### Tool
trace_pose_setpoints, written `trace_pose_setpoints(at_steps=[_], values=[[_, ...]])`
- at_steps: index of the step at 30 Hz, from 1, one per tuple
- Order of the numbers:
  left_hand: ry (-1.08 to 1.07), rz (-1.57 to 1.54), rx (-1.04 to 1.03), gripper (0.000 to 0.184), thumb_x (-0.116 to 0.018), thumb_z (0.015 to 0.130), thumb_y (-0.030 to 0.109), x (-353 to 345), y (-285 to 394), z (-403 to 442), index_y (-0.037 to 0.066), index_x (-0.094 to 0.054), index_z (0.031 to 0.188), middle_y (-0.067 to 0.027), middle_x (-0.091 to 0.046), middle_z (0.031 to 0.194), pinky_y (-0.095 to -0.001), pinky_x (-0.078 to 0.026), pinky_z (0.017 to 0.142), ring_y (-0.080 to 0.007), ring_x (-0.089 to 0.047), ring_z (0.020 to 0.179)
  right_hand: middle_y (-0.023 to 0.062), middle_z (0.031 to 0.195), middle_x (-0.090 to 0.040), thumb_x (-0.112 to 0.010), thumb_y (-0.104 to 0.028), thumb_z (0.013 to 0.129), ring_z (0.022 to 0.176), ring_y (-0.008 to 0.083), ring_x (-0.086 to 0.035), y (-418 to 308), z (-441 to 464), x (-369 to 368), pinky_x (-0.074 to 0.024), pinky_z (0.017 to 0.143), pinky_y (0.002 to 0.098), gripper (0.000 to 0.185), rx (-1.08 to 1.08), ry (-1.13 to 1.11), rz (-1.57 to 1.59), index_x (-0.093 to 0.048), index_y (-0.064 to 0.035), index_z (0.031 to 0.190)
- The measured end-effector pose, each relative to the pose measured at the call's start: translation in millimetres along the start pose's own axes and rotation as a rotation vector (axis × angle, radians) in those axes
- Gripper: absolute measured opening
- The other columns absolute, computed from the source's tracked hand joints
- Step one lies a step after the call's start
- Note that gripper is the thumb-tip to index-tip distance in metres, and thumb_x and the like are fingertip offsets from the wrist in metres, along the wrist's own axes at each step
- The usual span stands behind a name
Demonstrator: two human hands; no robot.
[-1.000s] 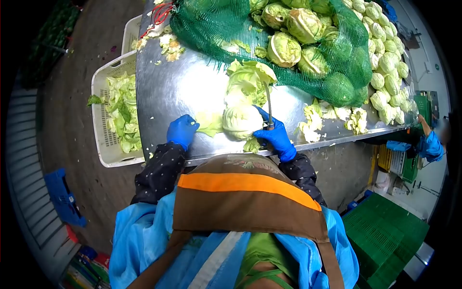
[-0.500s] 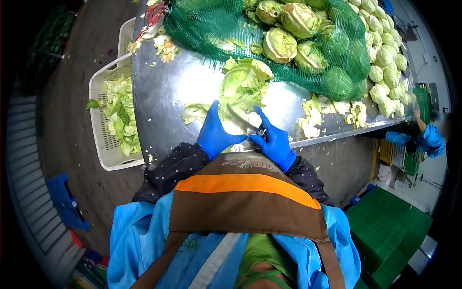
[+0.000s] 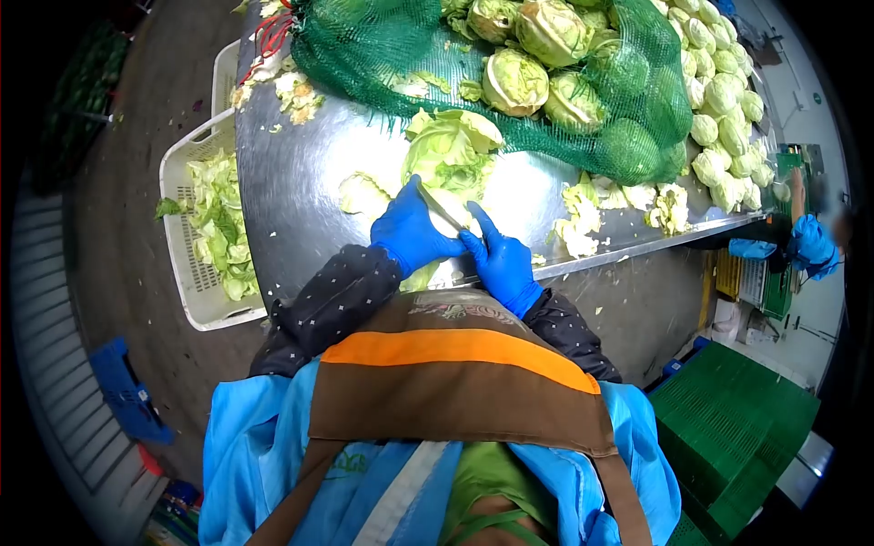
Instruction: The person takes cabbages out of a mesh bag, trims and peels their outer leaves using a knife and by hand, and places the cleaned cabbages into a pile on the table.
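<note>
On the steel table (image 3: pixel 300 218), my gloved left hand (image 3: pixel 407 229) is wrapped round the near side of a pale cabbage (image 3: pixel 437 211), which it partly hides. My gloved right hand (image 3: pixel 503 267) is closed on the handle of a knife (image 3: pixel 449 216), whose blade lies across the cabbage. Loose outer leaves (image 3: pixel 451 150) lie just beyond both hands, and another leaf (image 3: pixel 364 194) is left of my left hand. A bit of green leaf shows below the hands at the table's front edge.
A green net bag (image 3: pixel 364 59) with several cabbages (image 3: pixel 515 82) lies at the back. Pale cabbages (image 3: pixel 728 118) are heaped at right. Leaf scraps (image 3: pixel 579 218) lie near the front edge. White crate (image 3: pixel 173 209) of leaves stands left. Another person (image 3: pixel 813 246) stands far right.
My left hand has come right from beside the cabbage and taken hold of it. The knife, upright at first, has tilted left with its blade over the cabbage. The view has shifted slightly.
</note>
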State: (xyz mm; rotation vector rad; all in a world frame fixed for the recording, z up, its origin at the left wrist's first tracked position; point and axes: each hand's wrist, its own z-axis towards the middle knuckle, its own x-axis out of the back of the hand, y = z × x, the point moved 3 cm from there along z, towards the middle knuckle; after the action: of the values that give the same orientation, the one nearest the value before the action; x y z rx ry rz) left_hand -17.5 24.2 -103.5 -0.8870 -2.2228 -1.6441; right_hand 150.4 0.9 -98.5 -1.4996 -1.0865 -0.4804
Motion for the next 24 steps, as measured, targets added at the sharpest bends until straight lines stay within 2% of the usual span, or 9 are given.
trace_pose_setpoints(at_steps=[4,7,10,14,15,18,19,21,24], values=[[-0.004,0.105,0.091,0.118,-0.082,0.054,0.048,3.8,4.6,-1.9,-0.010,-0.022,0.138,-0.0259,-0.045,0.130,-0.0368,-0.042,0.098,-0.0341,-0.048,0.120,0.0174,0.068,-0.064,-0.047,-0.042,0.094,0.063,0.0339,-0.065,-0.6,3.0,-5.4,-0.0507,0.059,0.0410,0.050,0.001,0.064,0.155,-0.043,-0.0141,0.135],[-0.019,0.215,0.086,0.122,-0.080,0.056,0.049,-2.1,8.5,-6.4,-0.009,-0.015,0.141,-0.0260,-0.040,0.135,-0.0374,-0.040,0.101,-0.0347,-0.045,0.123,0.0183,0.070,-0.065,-0.049,-0.042,0.093,0.069,0.0340,-0.066,18.4,22.2,-17.7,-0.0511,0.064,0.0413,0.050,-0.101,0.155,0.326,-0.046,-0.0139,0.134],[-0.028,0.165,0.038,0.124,-0.079,0.056,0.050,-3.3,-1.0,-2.1,-0.008,-0.012,0.142,-0.0256,-0.035,0.139,-0.0388,-0.040,0.101,-0.0345,-0.042,0.126,0.0189,0.073,-0.065,-0.051,-0.044,0.091,0.072,0.0336,-0.066,1.6,11.6,6.0,-0.0511,0.068,0.0418,0.050,-0.151,-0.017,0.302,-0.049,-0.0151,0.131],[-0.125,0.200,0.100,0.123,-0.078,0.058,0.051,0.0,8.0,-3.5,-0.001,-0.008,0.145,-0.0244,-0.031,0.142,-0.0413,-0.040,0.101,-0.0340,-0.038,0.129,0.0141,0.073,-0.065,-0.063,-0.039,0.083,0.070,0.0277,-0.067,-19.1,17.0,28.0,-0.0522,0.066,0.0371,0.055,0.033,0.149,0.173,-0.050,-0.0188,0.132],[-0.111,0.205,0.078,0.124,-0.078,0.058,0.050,1.6,9.6,-4.3,0.000,-0.006,0.145,-0.0244,-0.028,0.143,-0.0413,-0.040,0.100,-0.0342,-0.038,0.130,0.0125,0.073,-0.066,-0.068,-0.032,0.077,0.070,0.0268,-0.067,-24.7,22.9,32.9,-0.0523,0.065,0.0362,0.049,0.070,0.213,0.124,-0.057,-0.0172,0.123],[-0.063,0.229,0.019,0.124,-0.079,0.057,0.046,2.4,10.4,-9.7,0.001,-0.005,0.145,-0.0248,-0.024,0.145,-0.0398,-0.039,0.102,-0.0350,-0.036,0.131,0.0125,0.075,-0.066,-0.068,-0.028,0.076,0.070,0.0287,-0.066,-7.8,40.3,20.8,-0.0519,0.063,0.0382,0.036,0.151,0.198,-0.086,-0.064,-0.0147,0.109],[-0.034,0.244,0.000,0.124,-0.081,0.056,0.043,3.3,9.8,-11.2,-0.001,-0.006,0.144,-0.0252,-0.024,0.145,-0.0382,-0.037,0.104,-0.0352,-0.036,0.131,0.0129,0.075,-0.066,-0.068,-0.024,0.074,0.068,0.0306,-0.065,-5.9,42.8,15.7,-0.0512,0.062,0.0398,0.024,0.124,0.255,-0.040,-0.067,-0.0126,0.095],[-0.050,0.183,-0.017,0.125,-0.083,0.056,0.040,8.8,10.1,-11.4,-0.003,-0.005,0.144,-0.0269,-0.017,0.147,-0.0379,-0.031,0.108,-0.0379,-0.028,0.135,0.0139,0.074,-0.065,-0.067,-0.025,0.075,0.068,0.0318,-0.064,-4.8,46.8,13.6,-0.0506,0.061,0.0409,0.022,0.084,0.257,-0.035,-0.067,-0.0118,0.092],[-0.073,0.218,-0.198,0.127,-0.084,0.055,0.040,14.8,2.4,-19.2,-0.003,-0.003,0.144,-0.0279,-0.014,0.148,-0.0396,-0.028,0.110,-0.0398,-0.023,0.136,0.0163,0.074,-0.064,-0.063,-0.026,0.078,0.069,0.0350,-0.063,17.7,53.2,5.3,-0.0496,0.061,0.0425,0.019,0.033,0.268,-0.052,-0.066,-0.0094,0.087]])
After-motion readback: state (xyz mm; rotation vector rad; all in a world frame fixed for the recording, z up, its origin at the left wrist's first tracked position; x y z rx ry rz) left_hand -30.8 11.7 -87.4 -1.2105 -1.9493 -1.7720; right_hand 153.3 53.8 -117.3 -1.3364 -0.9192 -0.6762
